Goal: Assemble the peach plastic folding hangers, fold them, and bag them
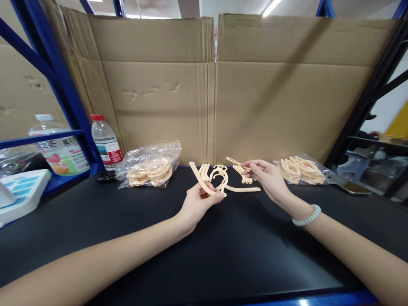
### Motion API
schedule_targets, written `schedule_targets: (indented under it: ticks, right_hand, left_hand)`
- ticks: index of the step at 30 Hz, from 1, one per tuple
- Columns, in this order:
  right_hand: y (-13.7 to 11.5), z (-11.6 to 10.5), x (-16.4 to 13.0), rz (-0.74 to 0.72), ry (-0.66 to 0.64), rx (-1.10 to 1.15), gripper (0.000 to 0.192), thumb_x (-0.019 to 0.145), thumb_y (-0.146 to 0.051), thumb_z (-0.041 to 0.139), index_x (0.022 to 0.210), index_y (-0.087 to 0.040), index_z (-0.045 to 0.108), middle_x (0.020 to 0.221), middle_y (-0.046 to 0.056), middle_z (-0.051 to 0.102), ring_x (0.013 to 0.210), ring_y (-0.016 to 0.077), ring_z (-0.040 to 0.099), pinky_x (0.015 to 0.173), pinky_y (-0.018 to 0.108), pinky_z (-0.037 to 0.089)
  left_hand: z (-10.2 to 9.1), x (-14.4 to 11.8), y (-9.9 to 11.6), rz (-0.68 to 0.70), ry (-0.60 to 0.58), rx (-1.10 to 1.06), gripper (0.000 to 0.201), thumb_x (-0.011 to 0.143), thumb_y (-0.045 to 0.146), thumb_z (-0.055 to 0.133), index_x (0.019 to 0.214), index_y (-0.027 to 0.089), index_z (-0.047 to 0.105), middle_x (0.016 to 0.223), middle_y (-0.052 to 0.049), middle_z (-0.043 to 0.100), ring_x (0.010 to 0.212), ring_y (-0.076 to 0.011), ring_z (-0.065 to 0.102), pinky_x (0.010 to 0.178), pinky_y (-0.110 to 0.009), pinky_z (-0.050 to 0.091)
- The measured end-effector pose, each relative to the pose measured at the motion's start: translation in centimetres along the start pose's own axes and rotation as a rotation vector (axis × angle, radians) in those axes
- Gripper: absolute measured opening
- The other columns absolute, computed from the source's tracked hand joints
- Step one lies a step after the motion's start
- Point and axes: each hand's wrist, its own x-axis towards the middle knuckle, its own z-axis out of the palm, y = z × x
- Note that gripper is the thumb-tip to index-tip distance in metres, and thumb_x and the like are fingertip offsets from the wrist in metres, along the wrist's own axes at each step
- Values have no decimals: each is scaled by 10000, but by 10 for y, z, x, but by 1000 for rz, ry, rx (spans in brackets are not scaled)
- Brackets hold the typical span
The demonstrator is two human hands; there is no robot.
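Note:
My left hand grips a curved cream plastic strip that slants up to the left. My right hand, with a white bead bracelet on its wrist, pinches a small thin cream piece between thumb and fingertips. Between and behind the hands, loose cream plastic parts lie on the black table: hook shapes, a long thin rod and short sticks.
A clear bag of cream curved parts lies at the back left, and another open bag of them at the back right. Water bottle and a larger drink bottle stand left. Cardboard sheets wall the back. A phone lies at right.

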Motion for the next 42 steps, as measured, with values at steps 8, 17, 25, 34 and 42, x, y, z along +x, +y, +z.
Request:
schedule_targets:
  ticks: [8,17,25,34,42]
  right_hand:
    - [-4,21,-24,207,3,219,409,640,-310,783,985,-220,582,1037,44,617,760,140,636,770,330,518]
    - [2,32,-34,382,-236,373,383,606,-202,802,946,-189,625,835,12,631,791,149,641,872,344,507]
    - [4,36,-38,239,-317,193,277,668,-259,783,907,-189,660,868,26,676,830,151,636,868,341,496]
    - [1,38,-40,168,-417,117,218,688,-259,764,883,-201,684,889,29,720,875,191,677,907,384,503]
    - [-4,40,-41,121,-440,59,186,680,-273,767,831,-196,692,816,27,722,816,200,690,855,383,536]
  left_hand:
    - [-1,1,-1,5,-19,-12,348,591,200,821,765,166,521,736,12,661,785,-151,641,799,-302,476]
    - [-2,1,-2,-1,-40,-32,365,592,160,807,784,174,496,730,20,663,759,-150,646,781,-305,482]
    - [-2,2,-4,6,-65,-70,350,606,89,748,787,185,464,692,47,624,694,-128,626,741,-297,497]
    - [0,1,-3,4,-73,-39,338,587,42,700,760,184,447,652,58,607,674,-121,617,729,-290,512]
    - [0,2,-3,-9,-52,18,346,556,25,691,753,178,451,657,47,621,679,-137,631,706,-293,522]
